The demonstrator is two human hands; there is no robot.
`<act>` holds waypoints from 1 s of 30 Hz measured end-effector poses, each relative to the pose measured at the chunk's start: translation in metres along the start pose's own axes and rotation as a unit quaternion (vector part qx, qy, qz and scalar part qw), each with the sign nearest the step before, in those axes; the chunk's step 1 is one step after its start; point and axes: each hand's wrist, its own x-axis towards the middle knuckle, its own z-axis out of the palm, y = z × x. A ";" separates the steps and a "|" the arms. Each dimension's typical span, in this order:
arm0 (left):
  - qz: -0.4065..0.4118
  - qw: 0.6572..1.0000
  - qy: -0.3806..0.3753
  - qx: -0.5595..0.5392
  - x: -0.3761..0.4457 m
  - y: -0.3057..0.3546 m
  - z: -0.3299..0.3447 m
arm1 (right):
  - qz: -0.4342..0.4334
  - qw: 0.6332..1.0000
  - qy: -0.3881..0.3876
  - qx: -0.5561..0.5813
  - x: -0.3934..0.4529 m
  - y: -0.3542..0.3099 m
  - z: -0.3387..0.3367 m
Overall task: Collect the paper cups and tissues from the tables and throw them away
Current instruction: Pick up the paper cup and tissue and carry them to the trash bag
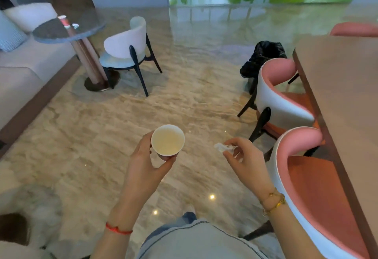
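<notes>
**Cup and tissue in hand, bin across the floor**

While the person stands on the marble floor [184,99] between the tables, both hands are loaded. The left hand [147,160] curls around a white paper cup [168,140], thumb on one side and fingers beneath; the cup stays upright, and whether any liquid remains inside I cannot tell. The right hand [245,156] pinches a crumpled white tissue [222,147] between thumb and fingertips, the other fingers loosely bent.

This looks like the carrying step: one round of rubbish is gathered and needs dumping. A black bin bag [263,54] sits on the floor well ahead to the right, partly hidden behind a pink chair [280,95] beside the long table [343,95]. The next move likely calls for walking there, keeping the cup level, and releasing both items into the bag's mouth.

More work remains. On the round stone table [67,31] to the far left, near the sofa [30,70], stands a red-and-white paper cup [63,21], with a smaller pale object just beside it, too blurred to identify.
</notes>
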 end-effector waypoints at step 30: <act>0.089 0.987 -0.122 -0.059 0.687 0.037 0.317 | 0.118 0.988 0.098 0.006 0.646 0.218 -0.062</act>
